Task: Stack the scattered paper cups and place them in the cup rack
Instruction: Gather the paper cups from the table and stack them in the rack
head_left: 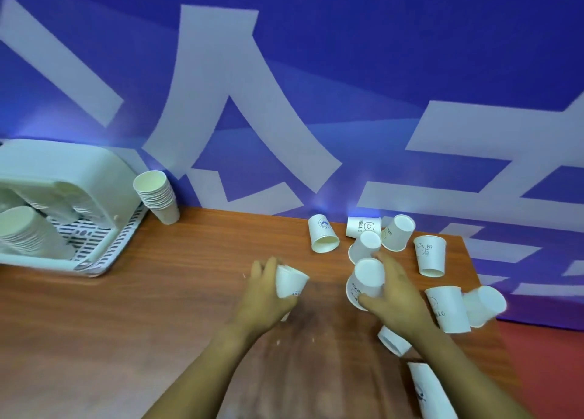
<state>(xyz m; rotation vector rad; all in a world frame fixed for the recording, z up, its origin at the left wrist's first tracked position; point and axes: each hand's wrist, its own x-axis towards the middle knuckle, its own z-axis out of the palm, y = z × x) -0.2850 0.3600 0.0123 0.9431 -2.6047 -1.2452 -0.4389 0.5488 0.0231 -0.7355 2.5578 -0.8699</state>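
Note:
My left hand [264, 295] is shut on a white paper cup [290, 282], held tilted with its base pointing right. My right hand [393, 292] grips another white cup [366, 281] upside down, base toward me. Several more white printed cups lie scattered on the right of the wooden table: one [323, 233], one marked HELLO [360, 226], one [397, 232], one [430, 256], one [447, 308], one [483, 305]. The white cup rack [104, 197] stands at the far left and holds stacked cups [25, 232].
A separate tall stack of cups [158, 196] stands upright beside the rack against the blue wall. More cups lie under my right forearm [393, 339] and near the table's right edge [425, 387]. The table's right edge [486, 292] drops to a red floor.

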